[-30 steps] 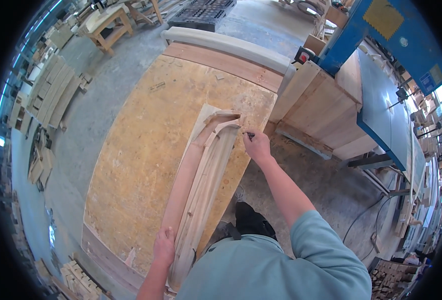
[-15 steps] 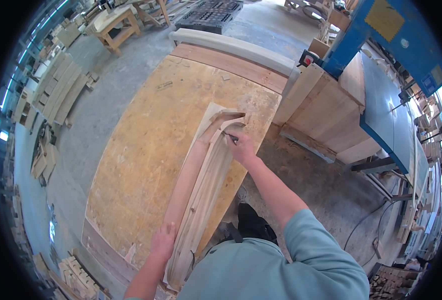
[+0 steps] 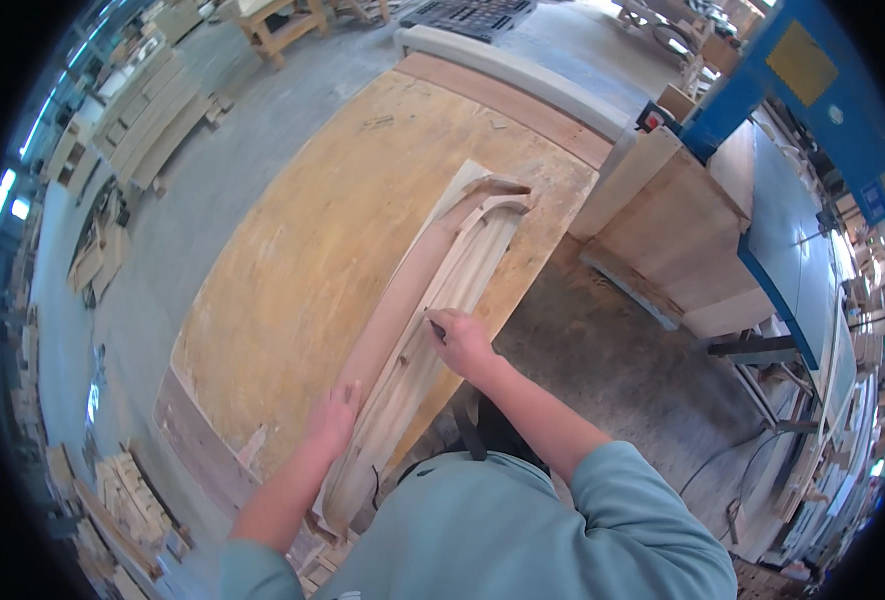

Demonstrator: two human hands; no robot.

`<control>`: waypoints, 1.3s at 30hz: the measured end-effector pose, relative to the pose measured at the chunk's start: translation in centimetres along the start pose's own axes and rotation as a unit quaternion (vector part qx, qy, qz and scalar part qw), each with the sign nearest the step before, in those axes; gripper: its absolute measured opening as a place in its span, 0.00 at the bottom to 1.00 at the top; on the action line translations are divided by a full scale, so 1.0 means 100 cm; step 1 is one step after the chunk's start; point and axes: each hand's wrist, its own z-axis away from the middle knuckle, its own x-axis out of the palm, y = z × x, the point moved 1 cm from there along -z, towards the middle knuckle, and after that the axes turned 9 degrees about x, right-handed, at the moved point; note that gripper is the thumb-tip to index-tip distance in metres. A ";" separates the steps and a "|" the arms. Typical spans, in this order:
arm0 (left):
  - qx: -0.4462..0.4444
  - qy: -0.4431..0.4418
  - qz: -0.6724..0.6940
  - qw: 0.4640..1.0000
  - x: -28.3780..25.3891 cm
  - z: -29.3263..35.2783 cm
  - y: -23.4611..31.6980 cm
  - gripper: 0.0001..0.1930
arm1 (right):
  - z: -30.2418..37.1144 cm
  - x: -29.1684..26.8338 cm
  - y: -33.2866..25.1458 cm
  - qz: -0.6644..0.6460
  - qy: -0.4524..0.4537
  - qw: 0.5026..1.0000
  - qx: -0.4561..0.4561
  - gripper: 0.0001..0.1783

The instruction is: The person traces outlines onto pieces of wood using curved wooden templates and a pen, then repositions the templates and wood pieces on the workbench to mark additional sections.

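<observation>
A long, slightly curved wooden template (image 3: 402,290), reddish-brown with a hooked far end, lies on paler wooden boards (image 3: 464,270) that run lengthwise before me. My left hand (image 3: 334,415) rests on the near part of the template, fingers laid flat along it. In my right hand (image 3: 462,345) a short dark pen (image 3: 437,331) is pinched, mostly covered by the fingers. Its tip meets the pale board beside the template's right edge, about halfway along. A small dark knot (image 3: 403,359) shows in the board.
The boards lie on a worn yellowish workbench (image 3: 292,230) with a rail (image 3: 512,72) at its far end. To the right stands a blue machine (image 3: 802,90) with a metal table (image 3: 787,240) and wooden side panels. Stacked timber (image 3: 152,120) stands on the left floor.
My right hand has come back from the hooked far end to the middle of the template, pen still in it. My left hand stays on the near part. The view has shifted somewhat.
</observation>
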 end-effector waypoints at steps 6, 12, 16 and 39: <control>0.018 0.034 -0.007 0.999 -0.011 -0.009 0.000 0.24 | 0.066 0.038 -0.036 0.000 -0.088 0.994 -0.062 0.10; 0.008 0.068 0.019 0.997 0.001 -0.008 -0.002 0.24 | 0.142 0.089 -0.052 -0.049 -0.225 0.961 -0.154 0.10; 0.029 0.093 0.016 0.995 0.010 -0.004 -0.005 0.24 | 0.146 0.067 -0.064 -0.040 -0.151 0.985 -0.070 0.08; -0.081 0.049 0.207 0.974 -0.029 -0.001 0.006 0.22 | 0.268 0.179 -0.125 -0.055 -0.139 0.983 -0.109 0.16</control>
